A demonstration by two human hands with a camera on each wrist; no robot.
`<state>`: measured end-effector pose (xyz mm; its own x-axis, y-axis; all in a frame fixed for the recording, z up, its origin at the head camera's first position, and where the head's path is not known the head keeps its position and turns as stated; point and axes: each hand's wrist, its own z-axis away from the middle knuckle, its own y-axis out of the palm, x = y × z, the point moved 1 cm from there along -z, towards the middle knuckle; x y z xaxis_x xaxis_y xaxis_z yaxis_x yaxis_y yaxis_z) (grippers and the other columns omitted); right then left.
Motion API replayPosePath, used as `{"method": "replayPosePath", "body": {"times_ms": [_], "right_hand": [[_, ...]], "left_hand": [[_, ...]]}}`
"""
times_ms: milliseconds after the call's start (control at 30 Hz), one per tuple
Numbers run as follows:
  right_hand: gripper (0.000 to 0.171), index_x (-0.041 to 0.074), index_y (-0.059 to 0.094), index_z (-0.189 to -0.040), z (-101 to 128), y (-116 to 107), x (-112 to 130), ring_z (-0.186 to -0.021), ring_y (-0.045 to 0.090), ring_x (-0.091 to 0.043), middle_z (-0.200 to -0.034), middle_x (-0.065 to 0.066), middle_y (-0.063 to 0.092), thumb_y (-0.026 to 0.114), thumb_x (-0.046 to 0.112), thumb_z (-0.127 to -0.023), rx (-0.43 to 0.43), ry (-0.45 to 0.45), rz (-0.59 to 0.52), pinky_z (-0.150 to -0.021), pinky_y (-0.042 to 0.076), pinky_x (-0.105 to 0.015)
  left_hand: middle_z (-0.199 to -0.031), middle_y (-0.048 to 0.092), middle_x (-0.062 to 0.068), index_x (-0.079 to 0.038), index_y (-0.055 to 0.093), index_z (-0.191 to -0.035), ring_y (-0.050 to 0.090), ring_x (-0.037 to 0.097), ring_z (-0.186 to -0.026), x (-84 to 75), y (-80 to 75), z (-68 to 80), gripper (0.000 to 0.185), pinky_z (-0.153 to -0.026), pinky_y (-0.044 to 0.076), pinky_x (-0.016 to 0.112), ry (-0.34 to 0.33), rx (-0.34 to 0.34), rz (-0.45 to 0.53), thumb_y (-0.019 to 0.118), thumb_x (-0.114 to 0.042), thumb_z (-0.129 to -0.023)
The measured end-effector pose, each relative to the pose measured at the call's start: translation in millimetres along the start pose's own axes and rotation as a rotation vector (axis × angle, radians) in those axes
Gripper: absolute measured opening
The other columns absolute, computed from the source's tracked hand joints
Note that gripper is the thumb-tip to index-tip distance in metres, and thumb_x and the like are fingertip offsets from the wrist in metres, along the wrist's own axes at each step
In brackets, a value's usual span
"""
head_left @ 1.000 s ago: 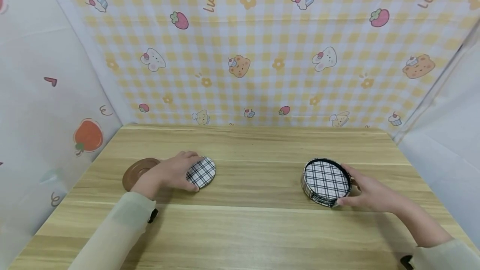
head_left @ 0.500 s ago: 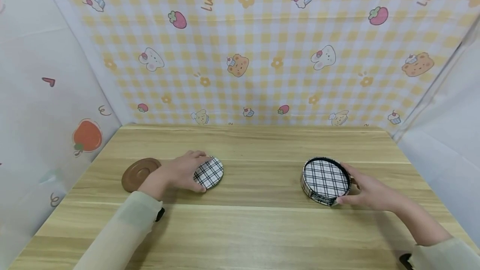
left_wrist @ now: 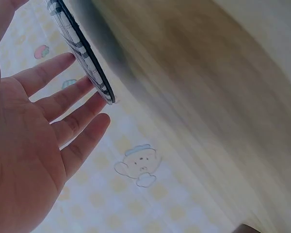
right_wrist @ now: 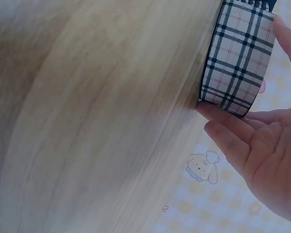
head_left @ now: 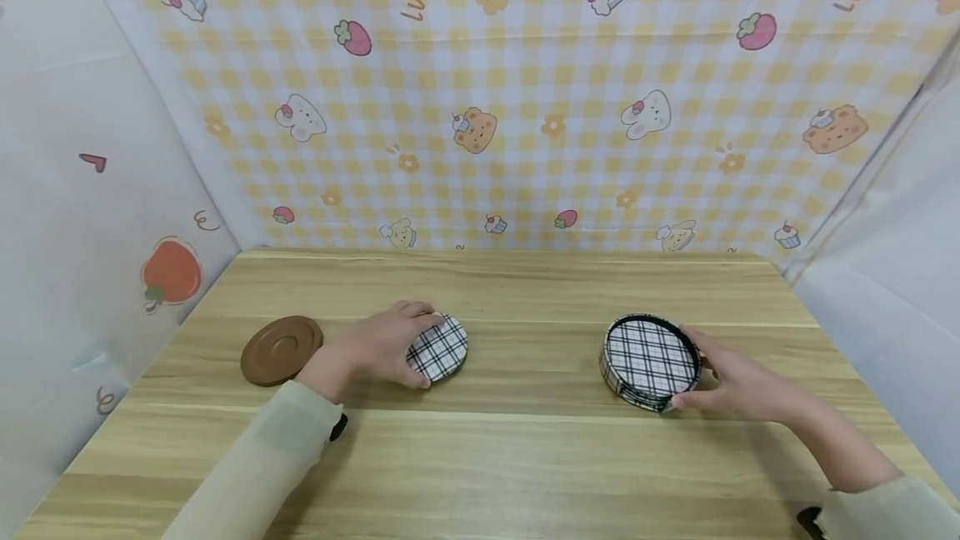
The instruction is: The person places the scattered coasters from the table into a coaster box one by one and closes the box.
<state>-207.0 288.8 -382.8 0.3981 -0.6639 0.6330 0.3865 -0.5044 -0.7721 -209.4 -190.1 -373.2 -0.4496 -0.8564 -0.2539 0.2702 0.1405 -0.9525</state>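
My left hand (head_left: 390,344) grips a round plaid coaster (head_left: 441,350) by its rim, thumb at the near side and fingers at the far side. In the left wrist view the coaster (left_wrist: 85,51) is seen edge-on against the fingertips, apart from the wooden surface. On the right, my right hand (head_left: 738,377) holds the side of a round plaid coaster holder (head_left: 617,373), thumb at its front opening. Inside the holder lies a stack of matching coasters (head_left: 651,355). The right wrist view shows the holder's plaid wall (right_wrist: 237,58) standing on the table between thumb and fingers.
A brown round disc with raised rings (head_left: 281,350) lies on the table at the left, behind my left wrist. The wooden table (head_left: 525,473) ends at a yellow checked cloth backdrop (head_left: 525,73). White cloth walls (head_left: 60,215) stand on both sides.
My left hand has moved right with the coaster, uncovering more of the brown disc. The right hand and the holder stay in place.
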Motion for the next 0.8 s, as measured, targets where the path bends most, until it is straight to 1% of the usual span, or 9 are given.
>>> {"method": "replayPosePath", "body": {"times_ms": [167,400,600,800], "right_hand": [[0.103,-0.017,0.016,-0.15,1,0,0,-0.116,0.053,-0.06,-0.146,-0.047,0.027,0.08,0.027,-0.083,0.006,0.007,-0.007,-0.093,0.044,-0.07],[0.103,-0.017,0.017,-0.15,1,0,-1,-0.115,0.055,-0.059,-0.146,-0.046,0.029,0.081,0.027,-0.082,-0.007,0.007,-0.004,-0.094,0.044,-0.07],[0.104,-0.017,0.015,-0.15,2,0,0,-0.118,0.051,-0.061,-0.148,-0.047,0.025,0.08,0.026,-0.083,0.003,0.014,-0.009,-0.096,0.042,-0.07],[0.105,-0.015,0.014,-0.152,2,1,-1,-0.118,0.053,-0.059,-0.148,-0.046,0.026,0.08,0.028,-0.083,0.004,0.023,0.004,-0.097,0.041,-0.071]], "left_hand": [[-0.154,0.04,0.016,-0.013,0.045,-0.148,0.04,0.035,-0.14,-6.7,-0.7,-5.5,0.092,-0.107,0.044,0.053,0.017,0.004,-0.005,0.084,-0.045,-0.072],[-0.154,0.041,0.015,-0.013,0.045,-0.149,0.041,0.034,-0.139,-14.3,-0.1,-14.2,0.094,-0.106,0.044,0.053,0.051,-0.007,-0.009,0.084,-0.045,-0.07],[-0.156,0.04,0.012,-0.016,0.044,-0.15,0.038,0.032,-0.142,-24.6,-1.6,-20.6,0.095,-0.11,0.041,0.052,0.056,-0.003,0.002,0.084,-0.047,-0.069],[-0.157,0.039,0.01,-0.018,0.043,-0.151,0.037,0.03,-0.143,-34.0,-2.5,-26.9,0.094,-0.112,0.04,0.05,0.069,0.004,0.004,0.083,-0.047,-0.071]]}}
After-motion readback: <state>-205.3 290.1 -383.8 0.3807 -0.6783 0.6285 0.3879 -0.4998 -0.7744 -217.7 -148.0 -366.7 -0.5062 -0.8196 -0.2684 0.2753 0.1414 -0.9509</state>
